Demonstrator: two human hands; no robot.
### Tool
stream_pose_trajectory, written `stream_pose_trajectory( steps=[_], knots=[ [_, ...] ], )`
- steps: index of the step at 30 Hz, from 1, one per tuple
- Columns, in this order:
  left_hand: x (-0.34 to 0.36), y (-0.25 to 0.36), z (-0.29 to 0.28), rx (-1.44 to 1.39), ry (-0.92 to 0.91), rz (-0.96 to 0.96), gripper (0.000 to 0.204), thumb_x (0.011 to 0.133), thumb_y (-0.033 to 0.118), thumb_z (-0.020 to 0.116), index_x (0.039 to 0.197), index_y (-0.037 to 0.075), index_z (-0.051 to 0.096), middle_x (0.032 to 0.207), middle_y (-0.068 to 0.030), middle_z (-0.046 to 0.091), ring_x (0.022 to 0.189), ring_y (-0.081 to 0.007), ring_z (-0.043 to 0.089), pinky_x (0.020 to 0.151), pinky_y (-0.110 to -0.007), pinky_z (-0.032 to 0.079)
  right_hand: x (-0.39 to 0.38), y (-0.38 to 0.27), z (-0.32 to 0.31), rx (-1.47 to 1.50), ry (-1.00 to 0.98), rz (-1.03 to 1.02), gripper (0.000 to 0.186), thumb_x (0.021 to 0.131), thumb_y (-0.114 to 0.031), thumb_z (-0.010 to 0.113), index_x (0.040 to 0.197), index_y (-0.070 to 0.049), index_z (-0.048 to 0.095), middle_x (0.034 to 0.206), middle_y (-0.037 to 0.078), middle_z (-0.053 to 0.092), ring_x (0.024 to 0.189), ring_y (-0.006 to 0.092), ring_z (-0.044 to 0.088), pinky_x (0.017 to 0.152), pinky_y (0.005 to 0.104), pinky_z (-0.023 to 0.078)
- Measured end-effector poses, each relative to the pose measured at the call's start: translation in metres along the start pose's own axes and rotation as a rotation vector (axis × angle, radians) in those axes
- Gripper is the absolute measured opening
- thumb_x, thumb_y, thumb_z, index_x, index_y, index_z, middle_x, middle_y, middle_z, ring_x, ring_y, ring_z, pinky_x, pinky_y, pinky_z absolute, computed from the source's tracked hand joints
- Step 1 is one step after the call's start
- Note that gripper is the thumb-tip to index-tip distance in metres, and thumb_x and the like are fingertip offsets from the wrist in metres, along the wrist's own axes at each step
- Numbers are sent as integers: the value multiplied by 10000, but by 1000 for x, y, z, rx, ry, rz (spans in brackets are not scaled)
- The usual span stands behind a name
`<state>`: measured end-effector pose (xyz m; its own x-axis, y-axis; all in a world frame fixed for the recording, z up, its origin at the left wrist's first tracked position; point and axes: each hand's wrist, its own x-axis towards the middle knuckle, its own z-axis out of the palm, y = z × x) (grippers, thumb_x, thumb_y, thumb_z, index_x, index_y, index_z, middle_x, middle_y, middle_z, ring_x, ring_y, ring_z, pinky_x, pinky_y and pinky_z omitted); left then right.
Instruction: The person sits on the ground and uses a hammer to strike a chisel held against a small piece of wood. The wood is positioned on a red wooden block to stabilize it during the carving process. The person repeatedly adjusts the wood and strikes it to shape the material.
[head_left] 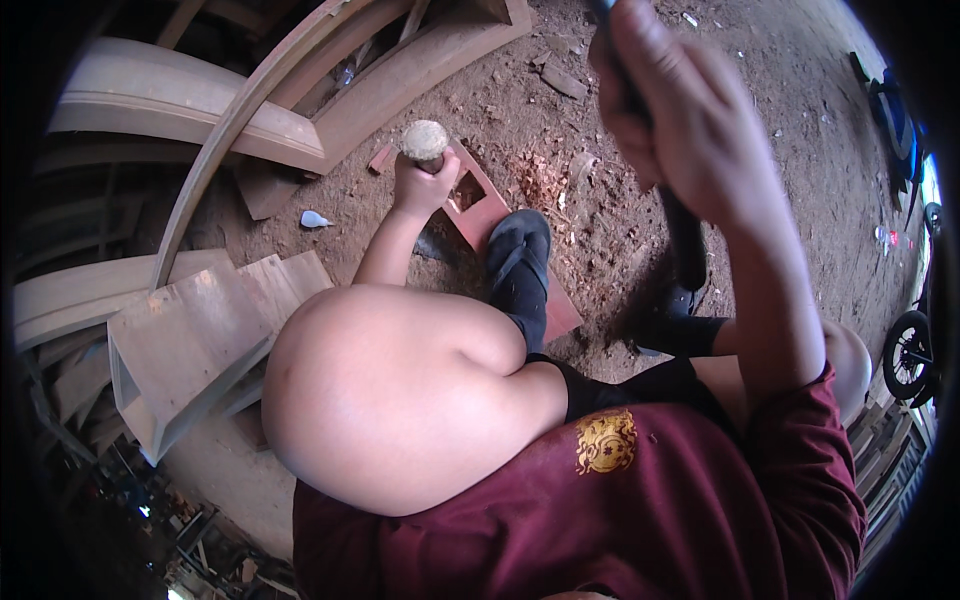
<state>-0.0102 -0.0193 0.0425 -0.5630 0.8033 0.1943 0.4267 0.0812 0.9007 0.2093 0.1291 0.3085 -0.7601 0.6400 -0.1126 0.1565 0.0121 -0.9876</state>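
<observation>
Well, my left hand point(424, 182) has its fingers wrapped around a roughly upright tool with a round, pale, rough-topped end point(425, 138), which pokes out above my thumb. My fist covers the part below, so I cannot tell whether its lower tip touches anything. Just beside that fist, a long, flat, reddish wooden board point(475, 225) lies on the brown dirt ground point(780, 250), with a rectangular opening point(468, 192) near its far end. My foot in a dark sandal and sock point(520, 245) rests across the board, nearer to me than the opening. My right hand point(690, 120), slightly blurred, is well apart from the board, its fingers clenched around a long dark handle point(686, 240) whose rounded end sticks out below my fist. Reddish wood chips point(542, 180) are scattered near the board, and a small white plastic bottle point(314, 218) lies to its left
</observation>
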Motion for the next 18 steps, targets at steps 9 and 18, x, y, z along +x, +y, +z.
stream_pose_trajectory(
  steps=[9, 18],
  knots=[
    [-3, 6, 7, 180, 10, -59, 169, 777, 132, 671, 905, 30, 625, 851, -103, 663, 792, -201, 668, 675, -348, 510, 6, 70, 42, -611, -321, 49, 476, 1008, -404, 476, 953, 33, 655, 668, 223, 595, 658, 382, 610, 677, 469, 480],
    [-7, 0, -6, 88, 34, -52, 98, 776, 123, 648, 754, 31, 623, 634, -78, 643, 593, -191, 655, 556, -346, 493, 21, -14, 14, -67, -14, -443, 381, 1040, -301, 392, 820, -35, 553, 563, 23, 495, 495, 126, 515, 482, 270, 416]
  ],
)
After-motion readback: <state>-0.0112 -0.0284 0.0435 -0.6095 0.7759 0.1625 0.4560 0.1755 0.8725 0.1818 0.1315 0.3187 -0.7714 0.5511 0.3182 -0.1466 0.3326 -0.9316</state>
